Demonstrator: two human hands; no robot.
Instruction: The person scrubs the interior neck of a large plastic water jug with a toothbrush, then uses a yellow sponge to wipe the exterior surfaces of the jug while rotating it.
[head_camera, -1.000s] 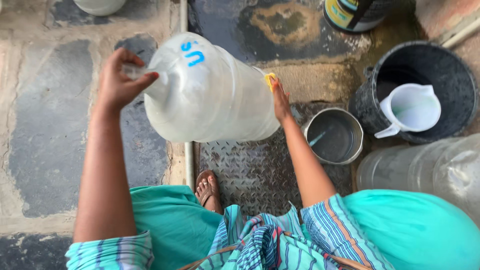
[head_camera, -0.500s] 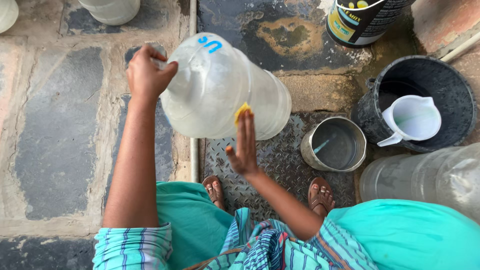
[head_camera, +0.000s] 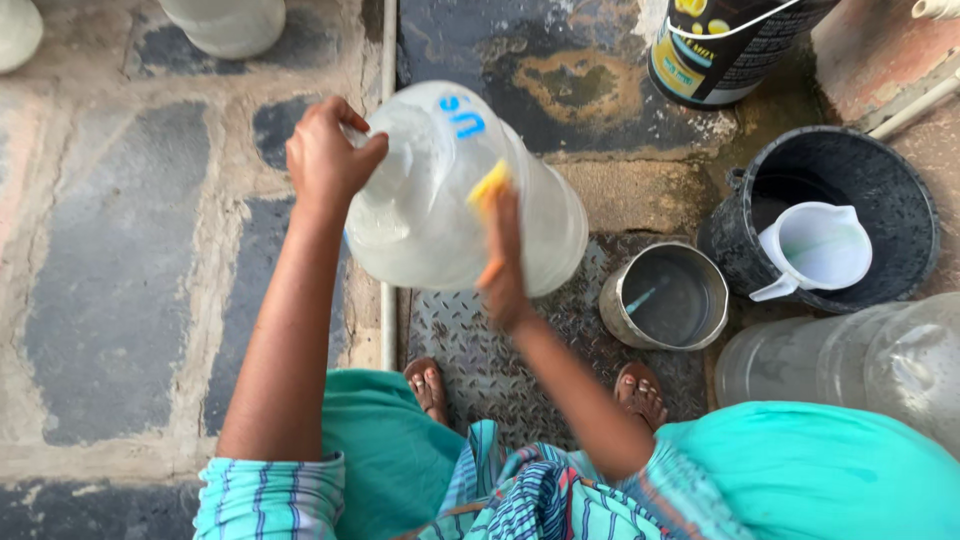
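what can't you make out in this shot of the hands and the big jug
- Head view: yellow scrubber, mostly hidden by the right hand.
- Clear jug: its neck is covered by the left hand.
- Second clear jug: cut off by the right edge.
- Steel pot: contents too dim to tell.

left hand gripping clear jug, sponge

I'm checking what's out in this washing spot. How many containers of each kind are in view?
Clear plastic water jugs: 2, the held jug and one lying at right
Pale vessels at the top edge: 2
Black bucket: 1
White pitcher: 1
Steel pot: 1
Printed can: 1
Total: 8
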